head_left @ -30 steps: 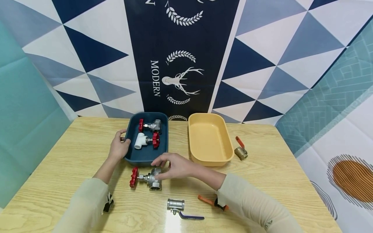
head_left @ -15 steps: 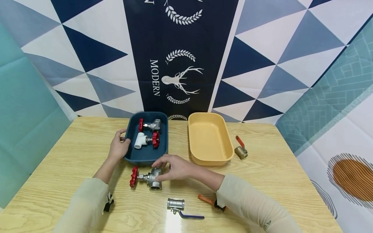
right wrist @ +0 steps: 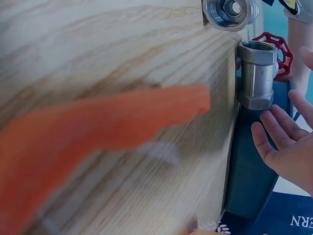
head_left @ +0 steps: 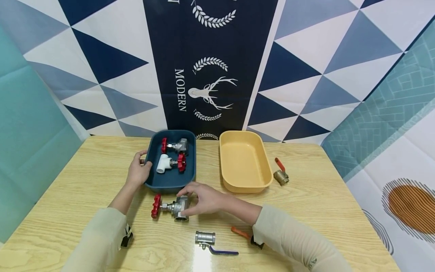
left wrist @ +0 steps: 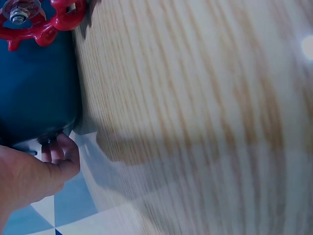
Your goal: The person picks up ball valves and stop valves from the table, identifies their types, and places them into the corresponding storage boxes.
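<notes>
My left hand [head_left: 138, 172] grips the left side of a blue plastic tub [head_left: 185, 180], thumb at the rim and fingers curled at the outer wall. Inside the tub lie a metal gate valve [head_left: 182, 146] and a white plastic valve [head_left: 164, 164], both with red handwheels. A larger metal gate valve [head_left: 178, 208] with a red handwheel [head_left: 156, 206] lies on the table before the tub. My right hand [head_left: 208, 198] is spread around its body end. In the right wrist view, the fingers [right wrist: 279, 129] stay extended close to the valve's metal body [right wrist: 257, 78].
A yellow tub [head_left: 242, 158] stands right of the blue one. Beside it lies a brass ball valve [head_left: 281, 176] with a red lever. Nearer lie a steel ball valve [head_left: 205, 237] with a blue lever, and an orange lever [head_left: 239, 232] partly hidden by the right sleeve [head_left: 282, 230].
My right thumb has moved slightly toward me, widening the spread around the large gate valve. The left hand keeps its grip on the tub. The valves have not moved.
</notes>
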Demonstrator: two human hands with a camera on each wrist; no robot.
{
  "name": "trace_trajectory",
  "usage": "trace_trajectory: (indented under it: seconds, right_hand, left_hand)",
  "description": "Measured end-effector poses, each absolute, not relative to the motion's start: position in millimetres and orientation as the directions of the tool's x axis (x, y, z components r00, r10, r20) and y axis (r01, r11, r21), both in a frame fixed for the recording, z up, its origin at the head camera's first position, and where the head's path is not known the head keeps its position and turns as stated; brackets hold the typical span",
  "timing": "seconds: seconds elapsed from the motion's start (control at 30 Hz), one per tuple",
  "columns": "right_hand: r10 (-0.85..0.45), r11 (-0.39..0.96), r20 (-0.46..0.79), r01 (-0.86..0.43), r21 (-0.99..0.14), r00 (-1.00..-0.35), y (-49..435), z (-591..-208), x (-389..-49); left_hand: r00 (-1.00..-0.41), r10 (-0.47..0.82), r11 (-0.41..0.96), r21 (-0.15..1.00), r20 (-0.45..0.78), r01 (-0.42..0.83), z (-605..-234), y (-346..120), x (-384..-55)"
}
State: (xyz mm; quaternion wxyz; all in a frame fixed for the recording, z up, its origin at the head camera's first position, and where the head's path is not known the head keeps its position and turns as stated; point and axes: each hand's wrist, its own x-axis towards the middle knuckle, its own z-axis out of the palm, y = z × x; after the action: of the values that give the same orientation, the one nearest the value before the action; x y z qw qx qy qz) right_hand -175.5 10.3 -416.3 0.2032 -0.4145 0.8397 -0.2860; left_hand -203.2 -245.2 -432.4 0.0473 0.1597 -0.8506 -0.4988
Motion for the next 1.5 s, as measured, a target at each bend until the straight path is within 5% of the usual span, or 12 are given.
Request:
trace_trajectory:
  seconds: [0.9, 1.5]
  right_hand:
    - [-0.863, 0.477, -0.142, -0.689, -0.546, -0.485, -11.9, -432.3, -171.5]
    - [-0.848, 0.529, -0.176, -0.779, -0.336, -0.5, -29.0, -436.0, -168.3]
  left_hand:
    - [-0.945, -0.316, 0.439, 0.869, -0.09, -0.229, -434.0, -247.2, -204.7]
    - [-0.941, -0.327, 0.418, 0.878, -0.092, -0.231, -433.8, -247.5, -205.5]
